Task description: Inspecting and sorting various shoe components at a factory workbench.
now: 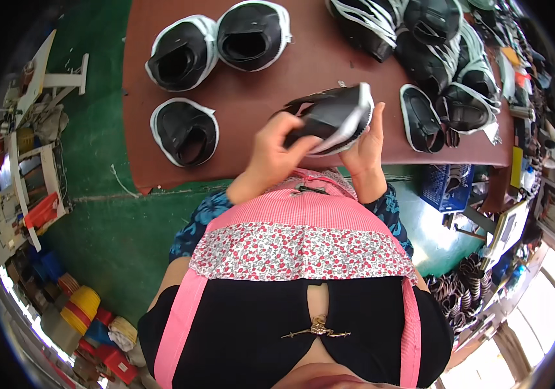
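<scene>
A black shoe upper point(334, 117) with a white edge is held tilted above the near part of the brown table point(251, 123). My left hand point(276, 148) is closed on its left side, the fingers bent over the black material and the thumb along the near edge. Under and behind its right end, my right hand point(365, 146) supports it, thumb pointing up beside the white rim. Most of the right fingers are hidden behind the piece. The white edge is slightly blurred.
At the left of the table lie three similar uppers, one nearer point(185, 133) than the pair behind it point(251, 35). A heap of uppers with white strips point(430, 58) covers the right side. Below the right table edge stands a blue basket point(447, 188).
</scene>
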`<state>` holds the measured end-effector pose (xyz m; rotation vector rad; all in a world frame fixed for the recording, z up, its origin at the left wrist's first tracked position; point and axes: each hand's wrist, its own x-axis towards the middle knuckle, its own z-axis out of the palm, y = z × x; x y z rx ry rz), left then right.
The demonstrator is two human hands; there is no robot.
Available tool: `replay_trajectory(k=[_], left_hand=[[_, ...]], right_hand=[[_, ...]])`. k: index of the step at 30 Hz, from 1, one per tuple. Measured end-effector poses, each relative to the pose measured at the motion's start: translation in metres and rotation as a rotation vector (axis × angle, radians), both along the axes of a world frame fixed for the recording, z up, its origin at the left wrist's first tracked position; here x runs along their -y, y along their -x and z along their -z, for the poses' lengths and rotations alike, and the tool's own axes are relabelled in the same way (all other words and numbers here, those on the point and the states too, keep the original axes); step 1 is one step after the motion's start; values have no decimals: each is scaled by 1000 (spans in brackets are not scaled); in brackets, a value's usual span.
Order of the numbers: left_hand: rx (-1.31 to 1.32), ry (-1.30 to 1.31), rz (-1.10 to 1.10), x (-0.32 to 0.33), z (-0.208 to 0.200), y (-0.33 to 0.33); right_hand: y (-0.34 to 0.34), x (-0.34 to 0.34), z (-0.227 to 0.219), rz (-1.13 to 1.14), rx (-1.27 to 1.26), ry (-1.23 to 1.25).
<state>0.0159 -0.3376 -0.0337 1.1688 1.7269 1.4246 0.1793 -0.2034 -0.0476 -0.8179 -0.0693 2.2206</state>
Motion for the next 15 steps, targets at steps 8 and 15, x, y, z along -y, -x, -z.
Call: replay_trajectory(k=[8,15], left_hand=[[609,39,-180,50,11,55],[313,-9,-231,68,17,22]], right_hand=[[-80,-38,30,-222,123,-291],[-88,-47,54,-298,-24,-343]])
